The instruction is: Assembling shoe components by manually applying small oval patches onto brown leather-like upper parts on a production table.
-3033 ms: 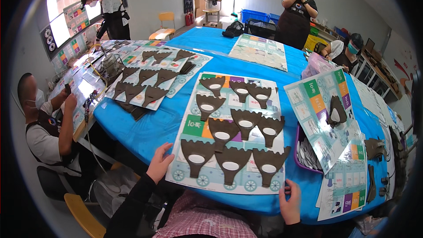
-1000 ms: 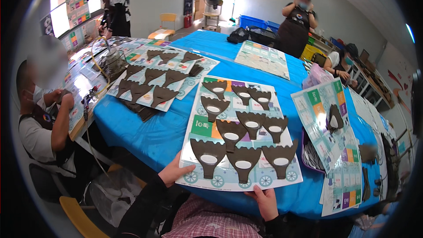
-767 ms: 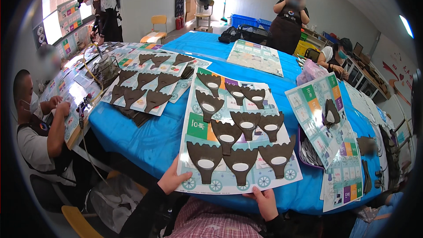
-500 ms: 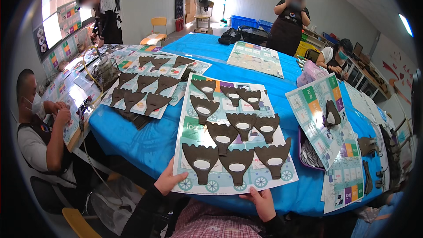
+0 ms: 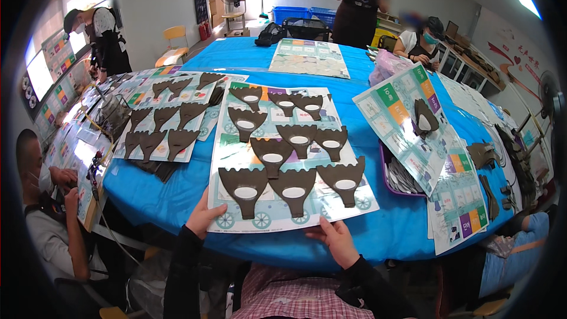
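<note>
A large printed sheet (image 5: 261,220) lies in front of me, tilted slightly, its near edge at the front of the table. Several dark brown fan-shaped pieces (image 5: 242,178) with scalloped tops rest on it in rows, each with a white oval (image 5: 293,192) near its middle. My left hand (image 5: 205,215) is closed on the sheet's near left corner, thumb on top. Along the near edge, right of the middle, my right hand (image 5: 338,241) pinches the sheet with the thumb above; its other fingers are partly hidden underneath.
Blue cloth (image 5: 195,201) covers the table. To the left, another sheet (image 5: 125,155) bears similar brown pieces without visible ovals. At right, a printed sheet (image 5: 378,103) leans over a purple basket (image 5: 385,168) of white pieces. A person (image 5: 59,224) sits close at left; others work farther off.
The whole view has shifted, so the table, sheet and my hands appear farther left and higher. My grip on the sheet is the same. The standing person's hands have moved apart.
</note>
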Available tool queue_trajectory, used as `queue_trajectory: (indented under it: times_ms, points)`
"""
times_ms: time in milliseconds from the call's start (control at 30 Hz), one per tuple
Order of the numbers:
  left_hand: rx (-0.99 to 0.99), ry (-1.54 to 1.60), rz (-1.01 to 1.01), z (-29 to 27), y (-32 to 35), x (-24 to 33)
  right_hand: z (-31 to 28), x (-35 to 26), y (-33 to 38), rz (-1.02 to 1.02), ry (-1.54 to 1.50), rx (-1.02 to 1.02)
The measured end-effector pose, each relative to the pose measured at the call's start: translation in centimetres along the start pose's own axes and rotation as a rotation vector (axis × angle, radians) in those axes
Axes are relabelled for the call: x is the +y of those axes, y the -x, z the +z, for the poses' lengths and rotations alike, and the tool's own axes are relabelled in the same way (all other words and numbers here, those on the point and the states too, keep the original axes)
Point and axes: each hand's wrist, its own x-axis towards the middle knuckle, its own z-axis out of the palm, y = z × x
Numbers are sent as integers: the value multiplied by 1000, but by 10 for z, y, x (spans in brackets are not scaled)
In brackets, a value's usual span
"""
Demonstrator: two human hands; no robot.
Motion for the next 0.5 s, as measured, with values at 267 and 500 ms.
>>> queue_trajectory:
  times_ms: [267, 500]
  points:
    - [-10, 134, 84, 24, 12, 1, 19, 2, -3, -138, -149, 21]
    - [36, 257, 203, 40, 25, 23, 64, -32, -7, -208, -9, -133]
